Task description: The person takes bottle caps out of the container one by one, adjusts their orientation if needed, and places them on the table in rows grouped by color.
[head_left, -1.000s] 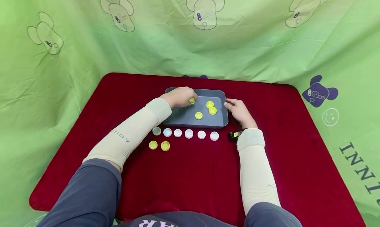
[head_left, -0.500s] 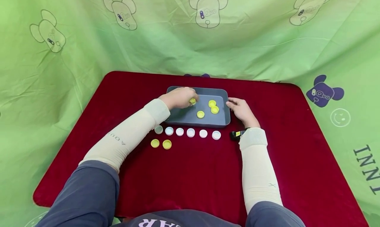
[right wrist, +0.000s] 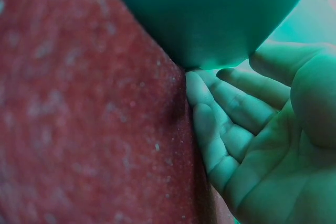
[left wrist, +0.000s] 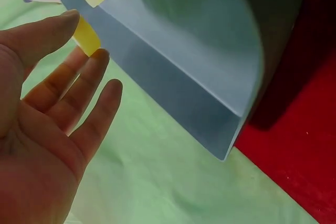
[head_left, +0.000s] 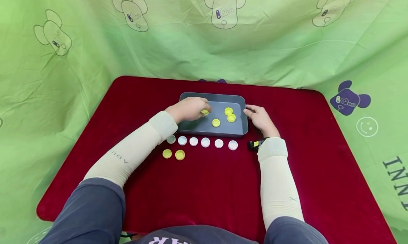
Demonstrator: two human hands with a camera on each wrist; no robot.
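Observation:
A rectangular grey tray (head_left: 204, 132) lies on the red-covered table. Over its left part, my left hand (head_left: 189, 108) pinches a yellow bottle cap (left wrist: 87, 36) between thumb and fingertips. Three other yellow caps rest on the tray floor: two overlapping, one cap (head_left: 228, 111) and another cap (head_left: 231, 118), and a separate cap (head_left: 216, 123) nearer me. At the tray's right end my right hand (head_left: 259, 118) holds the side, thumb at the rim and fingers along the outside. In the right wrist view the fingertips (right wrist: 197, 85) are partly behind the wall.
In front of the tray runs a row of several white and pale caps (head_left: 205, 142). Two yellow caps, a left one (head_left: 167, 153) and a right one (head_left: 180, 155), lie closer to me. Green printed cloth (head_left: 178, 60) hangs behind the table (head_left: 204, 187).
My left hand has shifted slightly left and toward me, still pinching the yellow cap. The right hand keeps its place at the tray. The head view has moved a little.

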